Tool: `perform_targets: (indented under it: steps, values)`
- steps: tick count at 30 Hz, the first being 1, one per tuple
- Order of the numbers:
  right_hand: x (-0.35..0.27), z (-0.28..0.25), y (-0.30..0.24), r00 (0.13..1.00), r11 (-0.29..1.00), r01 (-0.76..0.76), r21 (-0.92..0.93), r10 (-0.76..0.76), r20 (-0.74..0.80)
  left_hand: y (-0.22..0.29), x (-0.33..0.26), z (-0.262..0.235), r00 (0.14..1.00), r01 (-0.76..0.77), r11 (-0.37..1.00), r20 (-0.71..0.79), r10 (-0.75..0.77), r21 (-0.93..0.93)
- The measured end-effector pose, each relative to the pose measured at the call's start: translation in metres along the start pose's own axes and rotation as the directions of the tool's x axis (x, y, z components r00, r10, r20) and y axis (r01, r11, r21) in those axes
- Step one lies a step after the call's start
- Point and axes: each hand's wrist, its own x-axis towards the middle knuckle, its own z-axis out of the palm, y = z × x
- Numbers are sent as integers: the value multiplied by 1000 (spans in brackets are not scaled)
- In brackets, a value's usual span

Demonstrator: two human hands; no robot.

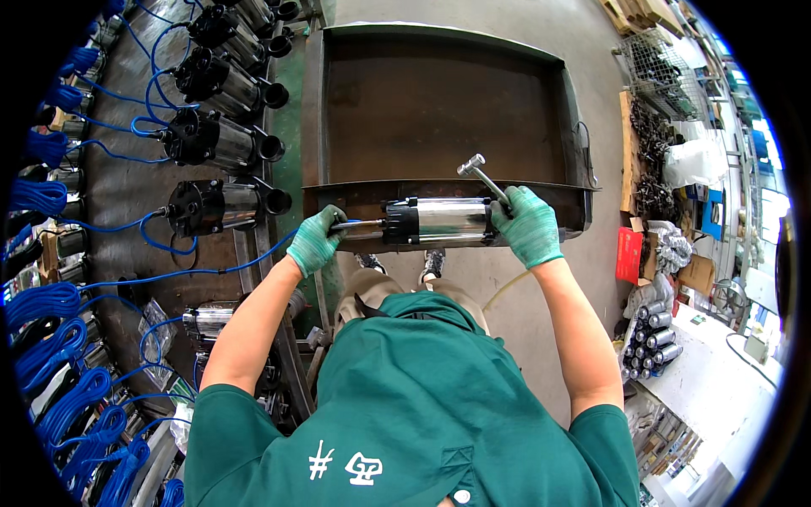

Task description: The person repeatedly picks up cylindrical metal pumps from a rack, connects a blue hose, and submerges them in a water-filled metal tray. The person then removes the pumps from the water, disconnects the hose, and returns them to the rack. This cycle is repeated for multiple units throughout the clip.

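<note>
A pump (443,221) with a shiny steel body and black end parts lies on its side on the front ledge of a metal tray (456,188). My left hand (315,242), in a green glove, is closed round a slim metal rod (363,224). The rod's far end meets the pump's black left end; its exact tip is too small to tell. My gloved right hand (530,226) grips a small metal hammer (483,175), its head raised above the tray's ledge. That hand is at the pump's right end, and hides part of it.
Several similar pumps (221,207) lie on the bench to my left, with bundled blue cables (46,308). One blue cable runs to my left hand. At right are a wire basket (663,76), a red box (628,253) and stacked metal cylinders (655,338).
</note>
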Motion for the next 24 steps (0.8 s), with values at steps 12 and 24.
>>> perform_targets:
  steps: [12, 24]
  values:
    - [2, 1, 3, 1000, 1000, 27, -14, -27, 10, 2, 17, -19, 979, -12, 994, 205, -11, 110]
    - [1, -1, 0, 999, 1000, 8, -6, -8, 32, -10, 8, -3, 918, -337, 849, -60, 393, 408]
